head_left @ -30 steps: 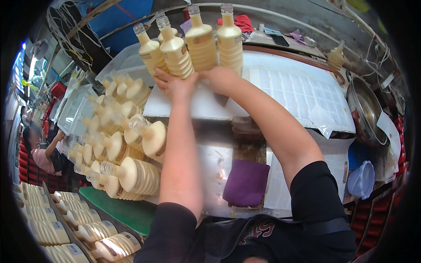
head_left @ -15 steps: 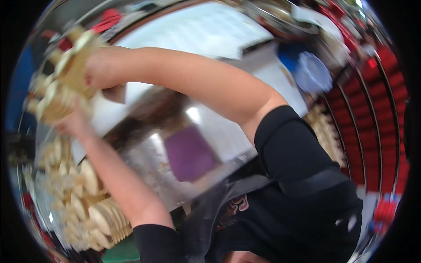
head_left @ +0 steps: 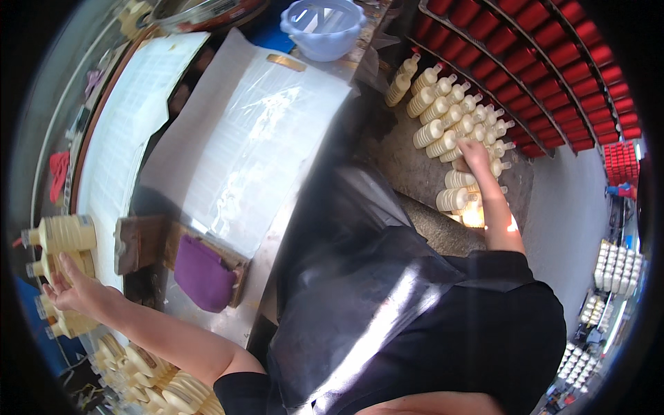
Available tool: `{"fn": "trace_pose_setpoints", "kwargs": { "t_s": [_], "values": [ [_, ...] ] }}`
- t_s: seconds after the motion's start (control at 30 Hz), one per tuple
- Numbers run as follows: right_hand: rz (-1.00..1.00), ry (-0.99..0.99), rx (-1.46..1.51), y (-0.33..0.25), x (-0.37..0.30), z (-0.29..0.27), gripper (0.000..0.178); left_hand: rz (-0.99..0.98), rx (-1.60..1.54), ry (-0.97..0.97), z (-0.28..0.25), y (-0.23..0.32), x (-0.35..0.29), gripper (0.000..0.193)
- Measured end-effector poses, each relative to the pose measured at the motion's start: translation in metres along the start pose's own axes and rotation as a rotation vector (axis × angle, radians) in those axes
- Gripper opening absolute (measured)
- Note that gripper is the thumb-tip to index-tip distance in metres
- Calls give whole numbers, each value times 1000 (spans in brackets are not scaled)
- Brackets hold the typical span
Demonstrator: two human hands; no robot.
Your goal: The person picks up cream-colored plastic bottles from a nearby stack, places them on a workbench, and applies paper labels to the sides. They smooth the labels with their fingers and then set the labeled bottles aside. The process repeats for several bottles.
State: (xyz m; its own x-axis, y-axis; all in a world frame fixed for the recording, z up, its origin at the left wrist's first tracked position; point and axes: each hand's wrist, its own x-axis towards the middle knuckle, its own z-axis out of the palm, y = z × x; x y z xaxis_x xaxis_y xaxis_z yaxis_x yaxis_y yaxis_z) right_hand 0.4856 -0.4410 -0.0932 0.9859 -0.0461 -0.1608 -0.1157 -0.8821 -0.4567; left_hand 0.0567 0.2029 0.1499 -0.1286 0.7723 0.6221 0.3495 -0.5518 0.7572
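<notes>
At the left, several cream-coloured ribbed plastic bottles (head_left: 67, 234) lie on the end of the bench with their necks pointing left. My left hand (head_left: 81, 296) rests against them with its fingers spread, not wrapped round any one bottle. Far over to the right, my right hand (head_left: 473, 155) reaches down among rows of similar cream bottles (head_left: 430, 131) standing on the floor. Its fingers look closed round the neck end of one bottle; the fingertips are partly hidden. Bright sunlight falls on the bottles nearest my right forearm.
The bench holds a clear-covered sheet (head_left: 256, 131), a white board (head_left: 128, 131), a purple cloth pad (head_left: 203, 275) on a wooden block and a pale blue bowl (head_left: 322, 31). More cream bottles (head_left: 149, 377) are piled at lower left. Red items fill racks (head_left: 532, 62) at upper right.
My right hand has left the bottles at the left and swung across to the rows on the floor. My left hand stays by the bench bottles, its fingers now spread. The view has turned rightward.
</notes>
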Motion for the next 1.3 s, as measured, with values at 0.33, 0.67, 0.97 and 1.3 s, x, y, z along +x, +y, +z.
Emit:
{"fn": "trace_pose_setpoints", "kwargs": {
  "t_s": [0.33,0.67,0.97,1.3],
  "values": [
    [482,-201,-347,192,12,79,58,30,15,-460,64,69,-57,69],
    [301,-221,-321,267,-1,102,43,-107,35,-491,36,62,-81,56],
    [104,-101,-306,138,7,69,26,-257,-214,-696,58,73,-134,42],
    [-913,-426,17,-232,-110,-132,28,243,-223,-1229,53,109,-221,63]
  ]
}}
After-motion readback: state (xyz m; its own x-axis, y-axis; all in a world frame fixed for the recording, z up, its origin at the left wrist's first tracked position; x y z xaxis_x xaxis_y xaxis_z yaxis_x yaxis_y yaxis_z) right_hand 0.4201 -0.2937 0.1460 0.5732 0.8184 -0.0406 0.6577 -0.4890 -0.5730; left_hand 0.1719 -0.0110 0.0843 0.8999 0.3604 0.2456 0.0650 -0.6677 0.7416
